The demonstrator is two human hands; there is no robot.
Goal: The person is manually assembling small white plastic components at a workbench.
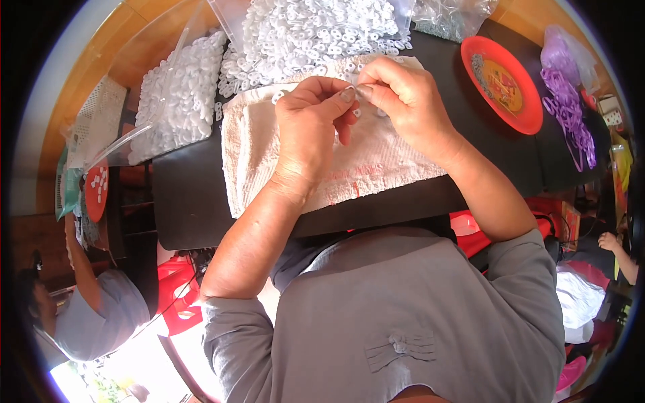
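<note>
- White plastic piece (351, 88): located at the meeting fingertips, above the pale towel (262, 164).
- Far left: heaped white pieces (176, 97) in a clear tub, seemingly near the table's (188, 215) left edge. Judged risk: a knock there could spill them.
- Left hand (306, 114): thumb and forefinger pinched, apparently on the white piece; other fingers curled. Risk: so small a part gives little to hold, so a loose pinch could drop it.
- Centre: loose pieces (278, 97) lie on the towel near the hands. A dropped piece could get lost among them.
- Right hand (413, 97): thumb and forefinger drawn together just beside the piece; cannot tell what, if anything, is between them. Risk: an uneven push or tug could flick the piece away.
- Far right: red dish (531, 122), well apart from both hands; low risk.
- Appearance: white, tiny, mostly covered by fingertips; outline unreadable. Loose pieces nearby look rounded, with holes; match unconfirmed.
</note>
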